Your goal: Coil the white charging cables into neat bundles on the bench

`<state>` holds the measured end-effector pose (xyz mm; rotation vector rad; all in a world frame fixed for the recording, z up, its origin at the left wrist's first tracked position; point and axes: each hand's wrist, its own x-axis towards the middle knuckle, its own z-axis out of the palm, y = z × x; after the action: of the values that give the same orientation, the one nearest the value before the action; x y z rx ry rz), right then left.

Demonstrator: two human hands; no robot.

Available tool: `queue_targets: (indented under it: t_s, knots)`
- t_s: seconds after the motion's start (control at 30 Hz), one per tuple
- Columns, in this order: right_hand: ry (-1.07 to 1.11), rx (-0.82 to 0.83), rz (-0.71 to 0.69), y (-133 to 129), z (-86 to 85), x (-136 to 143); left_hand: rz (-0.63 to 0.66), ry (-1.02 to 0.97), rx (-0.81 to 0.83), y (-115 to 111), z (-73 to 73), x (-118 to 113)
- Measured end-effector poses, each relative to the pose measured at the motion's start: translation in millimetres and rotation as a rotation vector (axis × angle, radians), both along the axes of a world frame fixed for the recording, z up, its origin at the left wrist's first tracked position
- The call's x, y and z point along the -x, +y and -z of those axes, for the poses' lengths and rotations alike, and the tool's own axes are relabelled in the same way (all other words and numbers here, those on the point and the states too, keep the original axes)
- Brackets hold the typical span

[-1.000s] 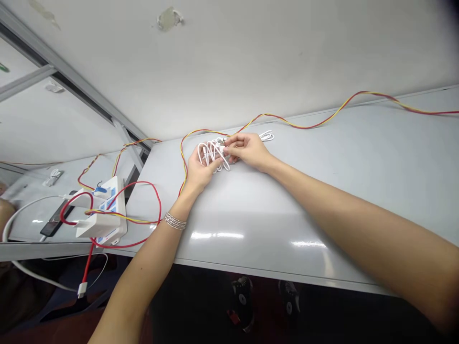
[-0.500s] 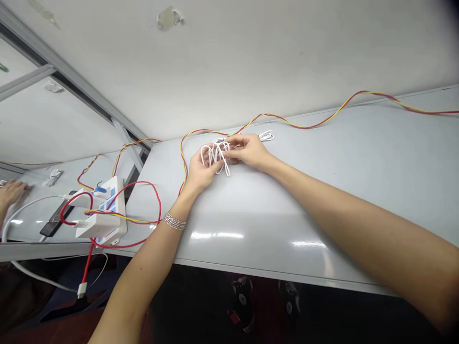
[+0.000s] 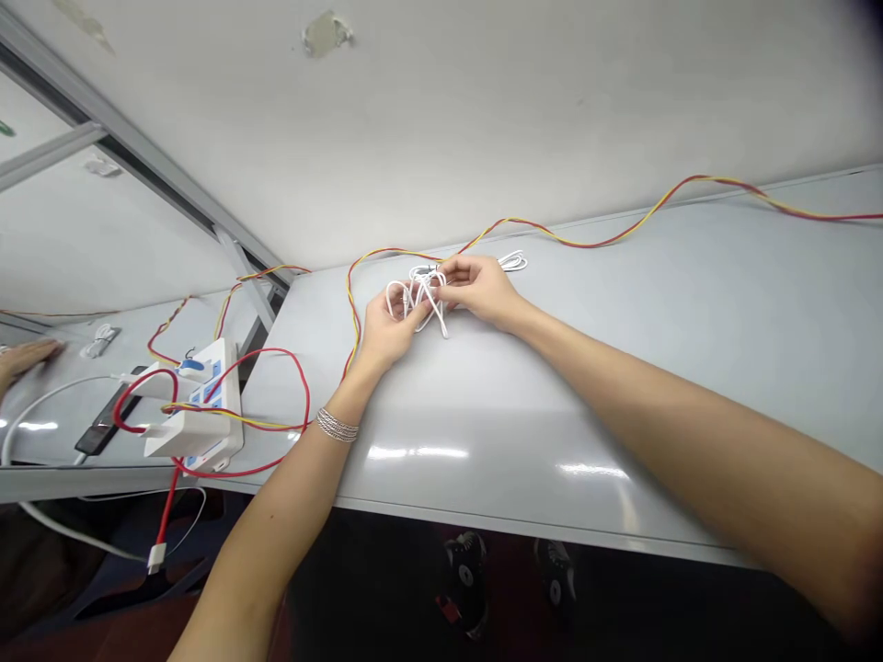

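A looped white cable is bunched between my two hands, just above the grey shelf. My left hand grips its loops from the left, thumb laid over them. From the right, my right hand pinches the same cable between thumb and fingers. One thin strand hangs down below the thumbs. Behind my right hand, partly covered by it, another coiled white cable lies on the shelf.
Along the wall runs a twisted red and yellow wire. To the left stands a white power strip with plugs and a red cable. Beyond it are a black device, a coiled cable and another person's hand.
The loops have shifted slightly between my fingers, and the hanging strand has swung a little to the right. At far left, the other person's hand has moved a little.
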<state>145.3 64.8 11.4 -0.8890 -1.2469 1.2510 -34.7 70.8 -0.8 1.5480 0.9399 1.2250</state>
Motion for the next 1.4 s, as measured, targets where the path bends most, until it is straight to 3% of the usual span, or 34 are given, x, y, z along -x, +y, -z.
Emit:
queue_targets:
  t_s: [0.37,0.63,0.77,1.03,1.4]
  knots:
    - [-0.065,-0.074,-0.012,3.5,3.4,0.3,0.015,-0.038,0.012,-3.3,-3.7,-1.5]
    - [-0.011,-0.015,-0.170,3.5,-1.5,-6.0,-0.067,-0.122,0.110,-3.8,-8.5,-1.3]
    - [0.005,-0.017,-0.142,3.3,-2.0,-6.9,-0.050,-0.142,0.111,-4.0,-7.9,-1.9]
    - [0.121,0.093,-0.069,3.2,-1.3,-3.3,-0.158,-0.123,0.019,1.1,-6.7,-0.4]
    - [0.082,0.003,0.015,6.6,2.2,0.2,-0.111,-0.185,0.146,-1.8,-13.8,-0.5]
